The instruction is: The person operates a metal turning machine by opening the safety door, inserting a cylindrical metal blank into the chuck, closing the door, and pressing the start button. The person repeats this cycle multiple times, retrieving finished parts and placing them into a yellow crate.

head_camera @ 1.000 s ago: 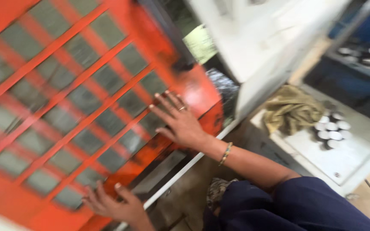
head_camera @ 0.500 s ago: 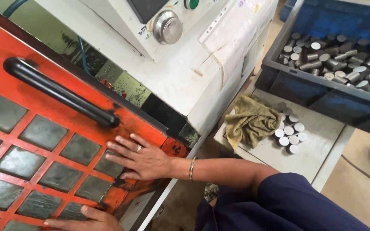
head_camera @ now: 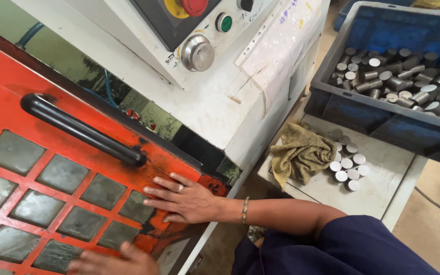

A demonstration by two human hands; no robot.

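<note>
right hand (head_camera: 187, 198): flat, fingers spread on orange door (head_camera: 11, 122) | left hand (head_camera: 110, 260): pressed flat on door's near edge | black handle (head_camera: 80, 130) just beyond

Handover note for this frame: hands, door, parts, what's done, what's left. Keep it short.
Right hand: open, flat on the orange door near its right edge.
Left hand: on the door's lower part, mostly cut off by the frame; grip unclear.
Black handle: untouched.
Door is not fully across: a dark gap shows beside its edge.
Metal slugs sit on the side tray next to a yellow rag; more fill the blue bin.
Done: nothing that can be confirmed. Left: door position, and the slugs on the tray.
</note>
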